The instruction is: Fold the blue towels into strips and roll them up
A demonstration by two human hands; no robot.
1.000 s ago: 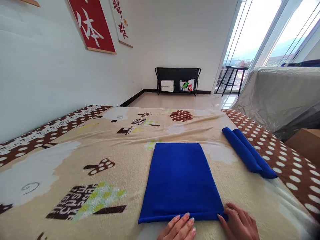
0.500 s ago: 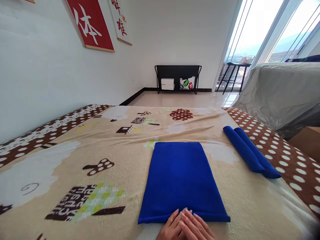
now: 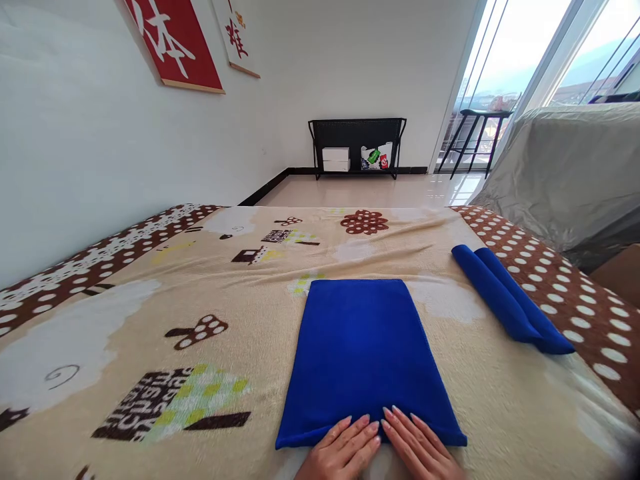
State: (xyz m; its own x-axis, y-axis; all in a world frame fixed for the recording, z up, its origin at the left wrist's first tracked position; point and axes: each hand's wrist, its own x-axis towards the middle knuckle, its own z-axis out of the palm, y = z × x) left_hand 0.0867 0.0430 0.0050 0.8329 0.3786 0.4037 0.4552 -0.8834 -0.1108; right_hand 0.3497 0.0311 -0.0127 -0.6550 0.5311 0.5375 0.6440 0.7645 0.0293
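Pressing on the near edge of a blue cloth (image 3: 365, 353), left hand (image 3: 341, 448) and right hand (image 3: 419, 445) side by side, fingers extended, gripping nothing visible. Cloth smooth, matte, near-rectangular, laid flat on a fuzzy beige blanket (image 3: 265, 333), right of centre and close to the wearer; its near edge looks slightly raised, like a narrow fold. Second blue piece, a double roll (image 3: 510, 300), two soft tubes side by side, lies farther off to the right, overlapping the brown polka-dot border (image 3: 565, 287). Blanket plush, lightly wrinkled, printed with mushroom and flower shapes. Beyond: black rack (image 3: 358, 137) with slim frame; crinkled translucent plastic sheeting (image 3: 575, 173) at right.
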